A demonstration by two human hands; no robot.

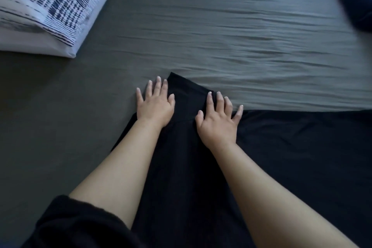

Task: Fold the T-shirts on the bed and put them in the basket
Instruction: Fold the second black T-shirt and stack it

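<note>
Hands, left and right, grips spread flat, press a half-folded black T-shirt on the bed; basket unseen.

Black T-shirt flat on grey bed, sleeve folded inward.

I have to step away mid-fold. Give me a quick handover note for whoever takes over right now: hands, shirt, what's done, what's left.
Left hand: open, flat, palm down on the left edge of the black T-shirt, fingertips reaching onto the grey bed sheet. No grip on anything.
Right hand: open, flat on the shirt, fingers spread.
Shirt: spread on the bed; the part between the hands looks folded over.
Patterned pillow lies at far left.
Basket: not in view.
Done: fold apparently begun.
Left: finish folding, put the shirt in the basket.
</note>
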